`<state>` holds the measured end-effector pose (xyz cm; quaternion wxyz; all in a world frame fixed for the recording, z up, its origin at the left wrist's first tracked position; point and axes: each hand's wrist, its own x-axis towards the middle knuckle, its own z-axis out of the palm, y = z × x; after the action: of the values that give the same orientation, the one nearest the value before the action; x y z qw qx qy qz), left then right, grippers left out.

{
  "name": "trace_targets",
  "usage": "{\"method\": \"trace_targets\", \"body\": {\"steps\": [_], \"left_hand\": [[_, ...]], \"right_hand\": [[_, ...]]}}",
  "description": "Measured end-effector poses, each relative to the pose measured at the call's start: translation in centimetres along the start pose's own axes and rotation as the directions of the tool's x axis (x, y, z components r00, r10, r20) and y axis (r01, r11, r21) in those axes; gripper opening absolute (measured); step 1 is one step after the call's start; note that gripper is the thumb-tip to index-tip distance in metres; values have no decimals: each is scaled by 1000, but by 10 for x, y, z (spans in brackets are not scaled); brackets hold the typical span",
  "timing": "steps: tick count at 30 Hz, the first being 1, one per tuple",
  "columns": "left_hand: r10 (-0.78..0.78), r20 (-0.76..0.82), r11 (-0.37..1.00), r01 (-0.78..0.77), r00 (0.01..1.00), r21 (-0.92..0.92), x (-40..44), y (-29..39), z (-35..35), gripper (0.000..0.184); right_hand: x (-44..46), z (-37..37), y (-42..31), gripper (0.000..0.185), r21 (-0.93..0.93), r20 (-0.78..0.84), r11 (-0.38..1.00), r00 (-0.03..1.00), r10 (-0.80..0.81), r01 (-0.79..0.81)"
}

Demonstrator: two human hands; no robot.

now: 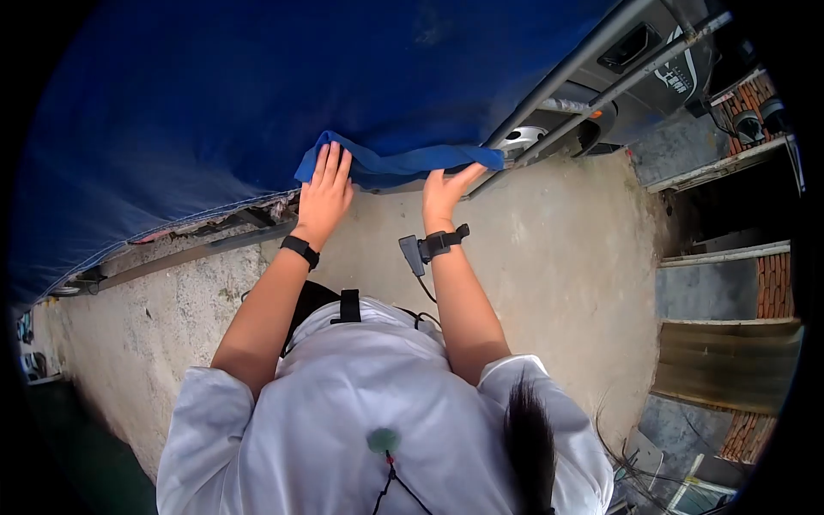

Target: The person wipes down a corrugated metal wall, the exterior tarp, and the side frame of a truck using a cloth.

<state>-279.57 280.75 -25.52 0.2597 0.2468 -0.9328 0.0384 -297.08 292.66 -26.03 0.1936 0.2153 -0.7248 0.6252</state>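
A strip of lighter blue cloth [403, 161] lies along the lower edge of a large dark blue tarp [232, 94]. On the cloth's left end rests my left hand [326, 193], its fingers extended and lying flat on the fabric. At the right end, my right hand [446, 193] has its thumb and a finger spread apart against the cloth's lower edge; its other fingers are hidden under or behind the fabric. Both wrists wear black bands, and a small grey device [414, 255] with a cable hangs at the right one.
Metal rails [584, 81] run beside the tarp at the upper right, next to a grey vehicle [639, 112]. A long bar [189, 255] shows below the tarp on the left. Concrete ground [566, 257] lies below, with brick and wall sections [708, 287] at the far right.
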Motion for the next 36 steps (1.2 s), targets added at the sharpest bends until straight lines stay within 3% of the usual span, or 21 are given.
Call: {"method": "trace_targets", "body": {"steps": [2,4,7,8,12,13,14,16,18,19,20,22,26,31,34,36], "left_hand": [[16,-3,996,-17,1000,-88,16,18,-3,55],[105,-169,988,-122,980,-98,40,40,-7,55],[185,-346,955,-252,920,-159,92,87,-42,59],[189,-436,945,-284,880,-163,112,103,-59,63],[146,-518,892,-339,842,-298,182,148,-134,70],[131,-526,878,-344,840,-332,192,157,-144,71],[137,-529,871,-356,838,-340,202,162,-151,73],[81,-527,871,-317,846,-376,213,176,-156,72],[41,-583,901,-282,811,-329,217,184,-146,73],[30,-603,910,-271,797,-313,216,186,-140,72],[18,-624,919,-258,781,-297,214,189,-134,72],[21,-628,951,-209,778,-227,207,193,-121,71],[-31,-569,981,-84,822,-175,190,209,-102,73],[-94,-489,977,-14,867,-212,183,241,-93,70],[-109,-360,974,28,927,-223,184,258,-91,64],[-111,-329,975,38,938,-221,184,266,-88,62]], "right_hand": [[45,-20,-19,75,52,-26,995,996,-82,83],[100,-38,-61,61,236,-77,962,990,-119,135],[184,-58,-112,51,353,-129,875,944,-304,330],[212,-64,-132,58,375,-123,852,930,-345,365],[320,-80,-188,44,574,21,801,975,-222,170],[331,-78,-207,31,691,-3,721,998,-62,47],[345,-78,-215,27,702,-23,711,996,86,-45],[350,-79,-209,30,514,-66,857,995,78,-33],[336,-82,-199,35,396,-60,912,994,-94,110],[338,-78,-180,39,429,21,899,994,-106,87],[339,-67,-155,37,461,38,870,975,-217,175],[327,-76,-141,28,587,319,808,930,-182,-43],[315,-77,-116,36,635,369,771,858,-356,47],[298,-81,-86,42,625,530,777,774,-347,-80],[281,-75,-56,45,604,650,757,704,-287,-250],[276,-83,-58,37,620,624,751,723,-296,-226]]}}
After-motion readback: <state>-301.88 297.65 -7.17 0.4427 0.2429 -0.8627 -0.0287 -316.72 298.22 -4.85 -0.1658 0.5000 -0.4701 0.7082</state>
